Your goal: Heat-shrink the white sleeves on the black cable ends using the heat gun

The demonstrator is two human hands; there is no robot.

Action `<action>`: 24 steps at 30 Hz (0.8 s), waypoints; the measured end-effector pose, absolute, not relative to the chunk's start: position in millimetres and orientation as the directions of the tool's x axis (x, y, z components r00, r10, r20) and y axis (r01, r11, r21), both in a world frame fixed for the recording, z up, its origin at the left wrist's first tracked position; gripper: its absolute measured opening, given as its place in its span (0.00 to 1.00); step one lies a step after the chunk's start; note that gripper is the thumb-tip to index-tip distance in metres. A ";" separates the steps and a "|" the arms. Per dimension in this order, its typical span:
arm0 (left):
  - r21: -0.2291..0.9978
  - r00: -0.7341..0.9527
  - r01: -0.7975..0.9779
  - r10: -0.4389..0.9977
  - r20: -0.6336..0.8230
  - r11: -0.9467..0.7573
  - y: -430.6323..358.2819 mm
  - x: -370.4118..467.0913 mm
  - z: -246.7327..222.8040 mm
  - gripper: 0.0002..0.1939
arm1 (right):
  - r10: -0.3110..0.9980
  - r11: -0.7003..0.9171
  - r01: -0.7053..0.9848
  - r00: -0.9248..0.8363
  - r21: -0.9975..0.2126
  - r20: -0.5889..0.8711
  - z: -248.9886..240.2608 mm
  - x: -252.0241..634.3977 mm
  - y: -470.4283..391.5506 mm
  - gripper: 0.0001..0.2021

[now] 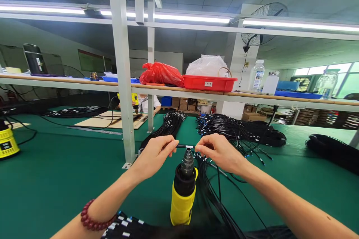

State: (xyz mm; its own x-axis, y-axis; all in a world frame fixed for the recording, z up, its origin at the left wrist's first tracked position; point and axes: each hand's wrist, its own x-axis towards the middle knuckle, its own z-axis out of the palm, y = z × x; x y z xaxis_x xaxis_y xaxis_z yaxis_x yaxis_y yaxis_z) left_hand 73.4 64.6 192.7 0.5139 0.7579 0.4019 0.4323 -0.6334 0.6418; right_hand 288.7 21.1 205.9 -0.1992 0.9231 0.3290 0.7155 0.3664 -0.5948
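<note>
A black cable (181,146) with a white band (189,147) is stretched level just above the metal nozzle (187,162) of an upright yellow heat gun (182,202). The left hand (155,154) pinches the cable on one side of the band, the right hand (220,152) on the other, both with thumb and fingers together. Around them, bundles of black cables (221,125) lie on a green tabletop (61,179). Beyond, a shelf (165,91) holds a red plastic bag (162,74) and a red tray (207,84); below it, another person (143,103) sits partly hidden.

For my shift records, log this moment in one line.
left hand: pinching black cable; right hand: pinching same cable; white band: over heat gun nozzle
</note>
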 end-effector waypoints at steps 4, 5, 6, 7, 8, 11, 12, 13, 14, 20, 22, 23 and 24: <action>0.654 0.511 0.411 0.755 0.411 -0.635 64.2 73.8 192.5 0.16 | 0.912 0.392 0.687 -0.201 -0.613 0.358 203.5 288.3 21.5 0.09; 0.661 0.508 0.397 0.753 0.419 -0.636 64.0 73.9 193.0 0.14 | 0.908 0.400 0.675 -0.199 -0.620 0.368 203.0 288.0 21.9 0.08; 0.668 0.502 0.385 0.751 0.428 -0.637 63.8 73.9 193.7 0.11 | 0.905 0.407 0.664 -0.198 -0.627 0.377 202.6 287.7 22.3 0.07; 0.671 0.496 0.379 0.752 0.434 -0.637 63.5 73.8 194.4 0.09 | 0.902 0.414 0.655 -0.198 -0.633 0.385 202.4 287.3 22.5 0.06; 0.675 0.491 0.380 0.756 0.432 -0.632 63.3 73.6 195.0 0.09 | 0.900 0.418 0.647 -0.198 -0.637 0.389 202.3 286.9 22.7 0.06; 0.694 0.503 0.403 0.778 0.376 -0.596 63.3 73.1 195.3 0.11 | 0.897 0.427 0.631 -0.207 -0.648 0.390 202.2 286.1 22.7 0.06; 0.697 0.510 0.416 0.785 0.353 -0.584 63.6 73.1 195.0 0.14 | 0.896 0.431 0.626 -0.211 -0.650 0.391 202.0 286.0 22.6 0.06; 0.696 0.516 0.425 0.786 0.340 -0.579 64.0 73.3 194.5 0.16 | 0.895 0.433 0.622 -0.213 -0.652 0.392 201.9 286.1 22.6 0.05; 0.691 0.518 0.430 0.786 0.338 -0.581 64.6 73.5 194.0 0.19 | 0.895 0.435 0.619 -0.214 -0.654 0.393 201.7 286.3 22.6 0.05; 0.696 0.499 0.416 0.787 0.363 -0.585 67.0 75.3 193.0 0.19 | 0.904 0.415 0.668 -0.225 -0.618 0.364 204.8 288.7 21.1 0.10; 0.711 0.477 0.401 0.794 0.377 -0.578 66.5 75.7 193.6 0.17 | 0.903 0.416 0.693 -0.236 -0.588 0.360 206.3 289.2 20.4 0.12; 0.717 0.459 0.395 0.799 0.388 -0.575 66.1 76.0 194.0 0.15 | 0.902 0.418 0.696 -0.238 -0.584 0.361 206.7 289.4 20.3 0.12; 0.723 0.441 0.388 0.804 0.399 -0.572 65.7 76.2 194.4 0.14 | 0.902 0.417 0.695 -0.236 -0.586 0.362 206.7 289.5 20.4 0.12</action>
State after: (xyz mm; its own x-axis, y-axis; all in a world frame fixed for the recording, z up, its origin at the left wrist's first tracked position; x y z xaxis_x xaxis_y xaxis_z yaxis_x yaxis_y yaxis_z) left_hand 76.2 65.7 194.4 0.4412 0.8040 0.3987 0.3883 -0.5716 0.7229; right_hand 289.5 20.4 206.7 -0.2359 0.9020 0.3615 0.6948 0.4166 -0.5862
